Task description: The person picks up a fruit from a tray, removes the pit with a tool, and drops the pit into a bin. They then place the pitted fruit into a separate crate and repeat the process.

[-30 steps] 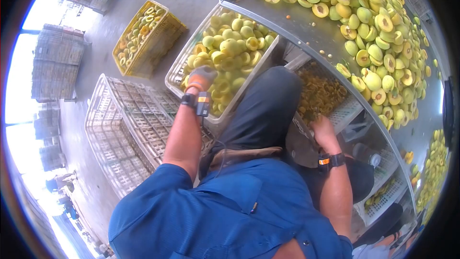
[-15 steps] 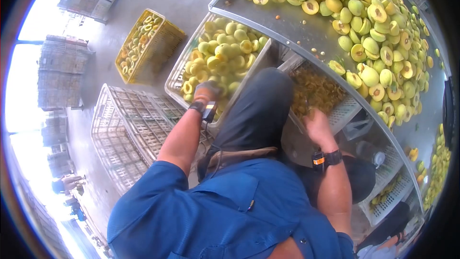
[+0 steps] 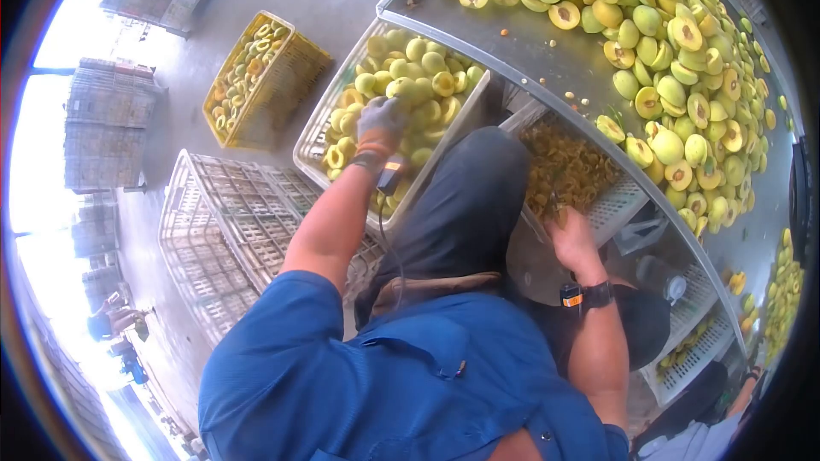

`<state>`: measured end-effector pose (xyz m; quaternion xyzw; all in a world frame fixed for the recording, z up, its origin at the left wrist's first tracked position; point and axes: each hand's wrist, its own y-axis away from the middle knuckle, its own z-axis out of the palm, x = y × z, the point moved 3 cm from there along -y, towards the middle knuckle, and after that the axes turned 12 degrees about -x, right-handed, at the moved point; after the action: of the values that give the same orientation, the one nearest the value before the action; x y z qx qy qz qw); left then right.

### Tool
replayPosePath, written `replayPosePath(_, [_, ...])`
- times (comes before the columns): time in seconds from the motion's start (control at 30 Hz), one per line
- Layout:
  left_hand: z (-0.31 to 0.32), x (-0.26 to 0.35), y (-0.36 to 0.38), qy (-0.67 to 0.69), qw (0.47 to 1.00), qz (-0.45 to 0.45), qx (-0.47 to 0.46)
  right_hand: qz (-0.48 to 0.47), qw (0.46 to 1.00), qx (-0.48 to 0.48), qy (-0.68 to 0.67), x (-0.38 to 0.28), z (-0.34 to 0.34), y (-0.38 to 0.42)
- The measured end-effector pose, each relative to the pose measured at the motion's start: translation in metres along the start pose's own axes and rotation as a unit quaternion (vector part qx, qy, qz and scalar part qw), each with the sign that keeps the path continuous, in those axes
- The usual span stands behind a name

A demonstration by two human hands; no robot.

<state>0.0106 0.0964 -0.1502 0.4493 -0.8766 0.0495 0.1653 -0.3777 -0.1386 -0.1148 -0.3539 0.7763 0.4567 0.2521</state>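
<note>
My left hand (image 3: 381, 121), in a grey and orange glove, rests over the yellow-green stone fruit (image 3: 410, 77) in a white crate (image 3: 312, 124). Its fingers point down into the fruit, and their tips are hidden. Bare and closed, my right hand (image 3: 574, 239) grips a thin, dark, pointed tool (image 3: 556, 203) whose exact kind I cannot make out. Below that tool lies a crate of brown fruit pits or scraps (image 3: 568, 162). Many halved fruits (image 3: 675, 111) with brown centres are heaped on the metal table (image 3: 512, 43).
A yellow crate (image 3: 299, 77) of fruit rings or halves stands on the floor at the left. White mesh crates (image 3: 213, 239) are beside my left arm. Under the table edge are a clear plastic bottle (image 3: 662, 277) and another crate (image 3: 683, 376). Another person's arm (image 3: 745, 393) shows at lower right.
My left hand has moved up and further over the fruit crate. My right hand has shifted slightly down and right, and the thin tool in it shows more clearly.
</note>
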Motion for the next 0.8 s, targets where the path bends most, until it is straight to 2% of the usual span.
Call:
replayPosePath(0.13, [-0.031, 0.010, 0.008, -0.002, 0.998, -0.003, -0.067, 0.029, 0.999, 0.009, -0.013, 0.012, 0.006, -0.011])
replayPosePath(0.2, [-0.006, -0.047, 0.009, 0.032, 0.998, 0.019, -0.052, 0.040, 0.999, -0.005, -0.005, 0.019, 0.008, -0.018])
replayPosePath(0.23, [-0.009, -0.056, 0.011, 0.043, 0.997, 0.027, -0.057, 0.042, 0.999, -0.015, -0.002, 0.021, 0.010, -0.023])
replayPosePath(0.33, [-0.037, -0.058, 0.023, 0.064, 0.995, -0.072, -0.020, 0.045, 0.999, -0.032, -0.002, 0.023, 0.015, -0.031])
replayPosePath(0.37, [-0.039, -0.065, 0.025, 0.167, 0.981, -0.095, -0.039, 0.042, 0.999, -0.030, -0.007, 0.019, 0.015, -0.032])
replayPosePath(0.43, [-0.046, -0.072, 0.028, 0.366, 0.918, -0.134, -0.074, 0.034, 0.999, -0.029, -0.011, 0.008, 0.012, -0.035])
replayPosePath(0.47, [-0.046, -0.070, 0.029, 0.392, 0.899, -0.155, -0.114, 0.029, 0.999, -0.029, -0.012, 0.003, 0.011, -0.035])
replayPosePath(0.57, [-0.034, -0.070, 0.035, 0.536, 0.812, -0.183, -0.141, 0.034, 0.999, -0.030, -0.010, 0.002, 0.010, -0.035])
replayPosePath(0.6, [-0.035, -0.067, 0.037, 0.551, 0.803, -0.174, -0.147, 0.038, 0.999, -0.031, -0.008, 0.002, 0.011, -0.034])
replayPosePath(0.7, [-0.044, -0.056, 0.043, 0.505, 0.832, -0.175, -0.146, 0.030, 0.999, -0.027, 0.017, -0.003, 0.008, -0.029])
replayPosePath(0.8, [-0.058, -0.041, 0.051, 0.494, 0.837, -0.174, -0.157, 0.018, 0.999, -0.021, 0.029, 0.006, 0.012, -0.028])
